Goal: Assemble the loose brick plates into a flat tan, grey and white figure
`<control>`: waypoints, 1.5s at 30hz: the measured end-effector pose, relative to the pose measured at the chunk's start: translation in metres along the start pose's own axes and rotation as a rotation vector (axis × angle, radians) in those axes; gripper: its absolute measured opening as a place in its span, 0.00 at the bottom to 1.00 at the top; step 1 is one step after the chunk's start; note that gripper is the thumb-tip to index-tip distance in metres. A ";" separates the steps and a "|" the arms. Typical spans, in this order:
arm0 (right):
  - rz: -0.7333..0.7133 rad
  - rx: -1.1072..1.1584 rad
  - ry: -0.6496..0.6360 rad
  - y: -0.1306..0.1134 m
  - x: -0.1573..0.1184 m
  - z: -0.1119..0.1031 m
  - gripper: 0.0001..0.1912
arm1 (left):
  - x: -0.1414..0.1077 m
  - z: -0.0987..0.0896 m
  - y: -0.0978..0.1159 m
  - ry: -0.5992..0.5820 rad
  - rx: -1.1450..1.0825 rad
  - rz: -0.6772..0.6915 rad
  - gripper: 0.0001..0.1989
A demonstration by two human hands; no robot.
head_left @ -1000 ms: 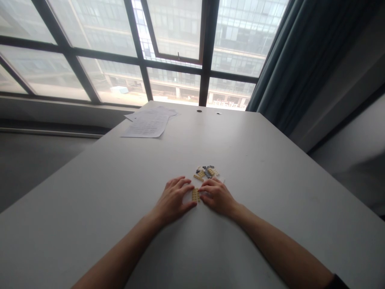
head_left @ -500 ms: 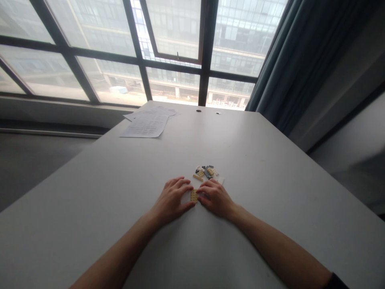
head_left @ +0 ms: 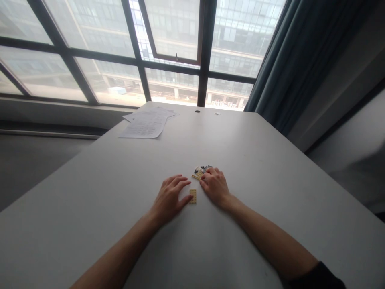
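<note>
A small tan studded plate (head_left: 193,196) lies flat on the white table (head_left: 168,156). Beside it on the left rests my left hand (head_left: 172,197), fingers spread and thumb tip at the plate's left edge. Farther up is a small pile of tan, white and dark grey bricks (head_left: 198,171). My right hand (head_left: 215,185) is over the right side of this pile, its fingers bent down among the pieces and hiding part of them. Whether those fingers grip a piece cannot be made out.
Printed sheets of paper (head_left: 146,123) lie at the table's far left. Two small round holes are near the far edge, below a large window. A dark curtain (head_left: 279,72) hangs on the right.
My right hand has left the tan plate and moved up and slightly right onto the pile of bricks. My left hand has stayed beside the plate.
</note>
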State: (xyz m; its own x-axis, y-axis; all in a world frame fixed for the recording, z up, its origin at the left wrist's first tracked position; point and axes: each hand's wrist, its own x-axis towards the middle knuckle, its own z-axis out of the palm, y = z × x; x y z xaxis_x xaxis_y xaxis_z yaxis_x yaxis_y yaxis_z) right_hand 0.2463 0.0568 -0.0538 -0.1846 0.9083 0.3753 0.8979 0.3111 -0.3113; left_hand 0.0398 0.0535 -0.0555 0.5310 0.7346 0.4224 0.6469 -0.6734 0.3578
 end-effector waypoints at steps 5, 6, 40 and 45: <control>-0.030 0.006 -0.026 -0.003 0.000 -0.001 0.07 | 0.000 0.002 -0.001 0.076 0.020 0.013 0.16; -0.030 0.065 -0.026 -0.004 -0.001 -0.002 0.07 | 0.001 0.003 -0.001 0.101 0.021 0.019 0.16; -0.214 0.402 0.030 -0.021 -0.032 -0.022 0.20 | 0.010 -0.001 0.027 0.087 -1.090 -0.514 0.16; 0.225 1.170 -0.138 -0.015 -0.024 -0.018 0.24 | 0.011 -0.003 0.019 0.139 -0.967 -0.483 0.15</control>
State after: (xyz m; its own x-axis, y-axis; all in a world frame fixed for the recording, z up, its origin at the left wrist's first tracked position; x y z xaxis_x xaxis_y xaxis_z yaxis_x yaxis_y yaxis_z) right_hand 0.2446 0.0251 -0.0424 -0.1754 0.9750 0.1364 0.0208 0.1422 -0.9896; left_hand 0.0567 0.0484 -0.0418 0.2309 0.9643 0.1298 0.0341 -0.1414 0.9894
